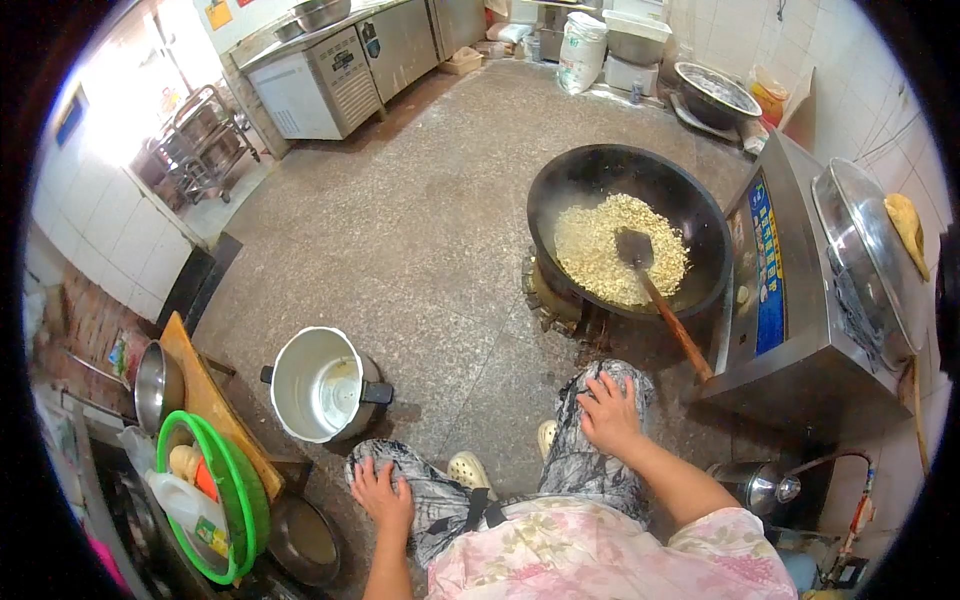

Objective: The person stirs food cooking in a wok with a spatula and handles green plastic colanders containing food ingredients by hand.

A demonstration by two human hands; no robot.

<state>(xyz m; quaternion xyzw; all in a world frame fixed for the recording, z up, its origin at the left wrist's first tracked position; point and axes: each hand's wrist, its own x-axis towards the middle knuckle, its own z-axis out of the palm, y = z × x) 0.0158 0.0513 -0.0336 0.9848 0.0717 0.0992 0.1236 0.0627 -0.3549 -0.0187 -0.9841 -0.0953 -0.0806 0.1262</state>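
Note:
My left hand rests on my left knee with its fingers spread, holding nothing. On my right knee lies my right hand, also empty, fingers apart. Ahead of the right knee a large black wok holds a layer of pale chopped food, with faint steam over it. A spatula leans in the wok, its dark blade on the food and its wooden handle reaching toward the steel cabinet. In front of the left knee an open metal pot with black handles stands on the floor, a little liquid at its bottom.
At right stands a steel cabinet with a metal bowl on top. On the left are a green basket with bottles, a wooden board and a dark pan. A steel counter, a white sack and a basin line the back.

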